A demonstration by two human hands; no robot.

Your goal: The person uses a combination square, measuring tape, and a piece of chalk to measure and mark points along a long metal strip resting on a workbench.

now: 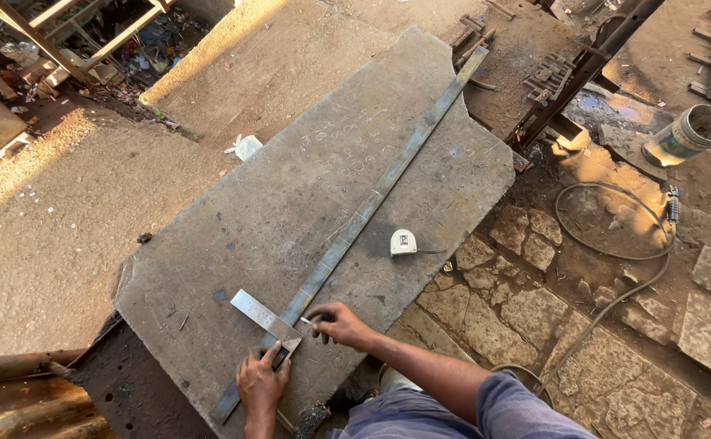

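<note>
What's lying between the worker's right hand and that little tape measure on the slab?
In the head view, only bare grey slab separates the right hand from the tape measure; the long metal strip runs alongside, to their left.

Outdoor metal workshop yard: steel slab bench [234, 211], long flat bar [372, 203], scrap steel frames [71, 32], hose [615, 252] over dirt ground.

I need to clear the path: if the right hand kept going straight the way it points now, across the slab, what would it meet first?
The right hand points leftward at the long flat metal bar; its marker tip sits at the bar's edge. Straight on, it would likely cross the bar, then meet the steel square that the left hand presses down.
</note>
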